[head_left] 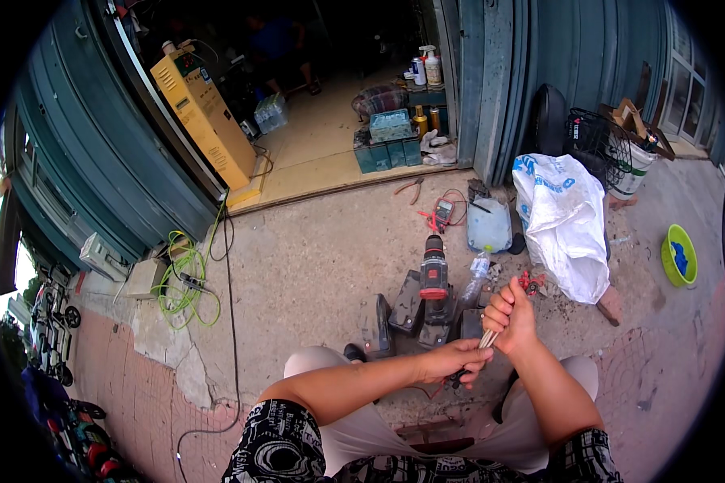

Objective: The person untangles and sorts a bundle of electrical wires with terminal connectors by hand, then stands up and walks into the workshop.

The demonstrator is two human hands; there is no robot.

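In front of my knees, both hands are closed around a bundle of thin pale strands [487, 339], possibly wires. My right hand [511, 319] grips its upper end with the fingers curled in. Lower down, my left hand [456, 360] pinches the bundle, and a dark piece with a bit of red shows under its fingers. A black and red cordless drill [435, 272] stands just beyond, among several dark block-shaped batteries [408, 301]. Next to it leans a clear plastic bottle [478, 270]. Small red parts [530, 282] lie past my right hand.
Farther off lie a multimeter [443, 211] with leads, pliers [412, 190] and a pale blue plastic jug [489, 225]. To the right are a white sack [564, 225] and a green basin [679, 256]. Leftward, a coiled green cable [187, 278] lies near a yellow cabinet [204, 117] in the doorway.
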